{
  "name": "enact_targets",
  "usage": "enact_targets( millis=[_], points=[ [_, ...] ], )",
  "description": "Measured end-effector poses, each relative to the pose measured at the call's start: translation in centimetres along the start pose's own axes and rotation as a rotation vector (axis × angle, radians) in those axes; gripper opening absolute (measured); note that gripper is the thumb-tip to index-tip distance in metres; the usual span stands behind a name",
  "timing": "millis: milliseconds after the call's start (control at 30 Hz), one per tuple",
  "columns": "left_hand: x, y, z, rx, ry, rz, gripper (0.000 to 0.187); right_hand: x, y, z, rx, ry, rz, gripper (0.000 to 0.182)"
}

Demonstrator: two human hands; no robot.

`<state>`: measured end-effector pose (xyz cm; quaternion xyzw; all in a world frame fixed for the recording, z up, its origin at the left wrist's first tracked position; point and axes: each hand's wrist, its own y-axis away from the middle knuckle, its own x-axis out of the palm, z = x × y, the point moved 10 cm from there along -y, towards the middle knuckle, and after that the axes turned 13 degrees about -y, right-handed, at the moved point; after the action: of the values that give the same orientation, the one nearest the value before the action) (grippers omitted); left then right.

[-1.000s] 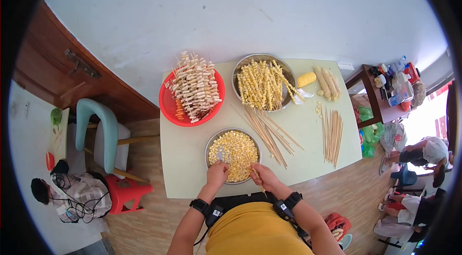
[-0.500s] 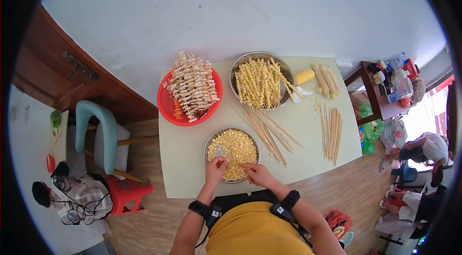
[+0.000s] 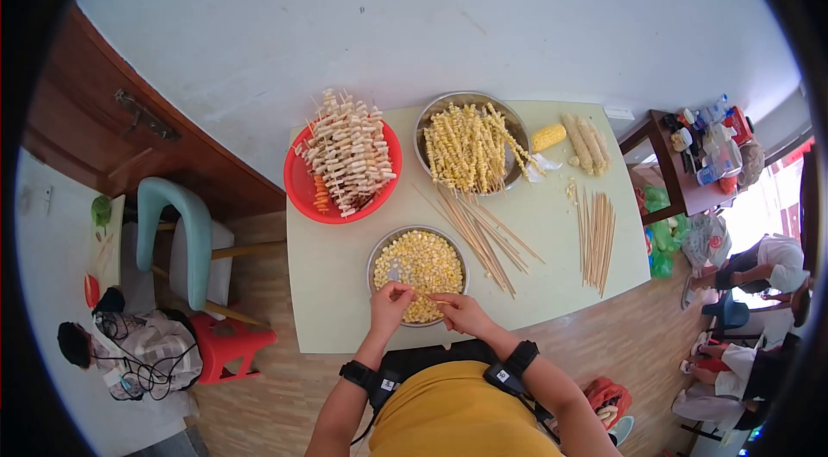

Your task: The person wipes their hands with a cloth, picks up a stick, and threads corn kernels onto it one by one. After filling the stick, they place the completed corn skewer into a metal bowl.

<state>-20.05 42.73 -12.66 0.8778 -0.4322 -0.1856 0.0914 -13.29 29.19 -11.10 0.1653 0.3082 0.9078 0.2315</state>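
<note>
A steel bowl of loose corn kernels [image 3: 429, 254] stands near the table's front edge. Over its front left part, my left hand [image 3: 391, 305] is pinched, with what it holds too small to name. My right hand [image 3: 460, 312], at the bowl's front right, closes on a thin wooden skewer [image 3: 435, 300] that points toward my left fingertips. Behind the bowl lie loose skewers [image 3: 483, 237]. Farther back, a steel basin [image 3: 422, 149] holds skewered corn kernels [image 3: 466, 147], and a red basin [image 3: 297, 196] holds skewers of pale sliced pieces [image 3: 349, 155].
A row of skewers [image 3: 597, 241] lies at the table's right, with a yellow corn cob [image 3: 548, 137] and bare cobs [image 3: 586, 145] behind. Left are a teal chair [image 3: 198, 237] and a red stool [image 3: 226, 349]. People [image 3: 733, 379] sit at the far right.
My left hand has shifted slightly to the right, nearer the skewer in my right hand. The table and bowls appear a few pixels farther right in view.
</note>
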Motion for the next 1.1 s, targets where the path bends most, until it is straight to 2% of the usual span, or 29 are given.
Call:
enact_targets(
  millis=[333, 633, 833, 900, 1033, 1100],
  points=[
    [0.0, 0.1, 0.2, 0.002, 0.036, 0.018, 0.006, 0.3, 0.0, -0.5, 0.011, -0.002, 0.011, 0.032],
    [-0.1, 0.0, 0.1, 0.021, -0.061, 0.036, 0.006, 0.2, 0.0, -0.7, 0.022, -0.006, 0.012, 0.033],
    [0.0, 0.1, 0.3, 0.006, 0.008, 0.047, 0.007, 0.3, -0.2, -0.8, 0.001, -0.007, 0.022, 0.033],
    [0.7, 0.2, 0.5, -0.02, 0.025, 0.113, 0.007, 0.1, -0.2, -0.8, -0.009, -0.008, 0.016, 0.033],
    [0.4, 0.4, 0.1, -0.043, 0.114, 0.115, 0.008, 0.1, -0.1, -0.4, -0.029, -0.037, 0.022, 0.032],
    [0.5, 0.7, 1.2, -0.221, 0.205, 0.152, 0.012, 0.2, -0.1, -0.3, -0.027, -0.039, 0.027, 0.033]
  ],
)
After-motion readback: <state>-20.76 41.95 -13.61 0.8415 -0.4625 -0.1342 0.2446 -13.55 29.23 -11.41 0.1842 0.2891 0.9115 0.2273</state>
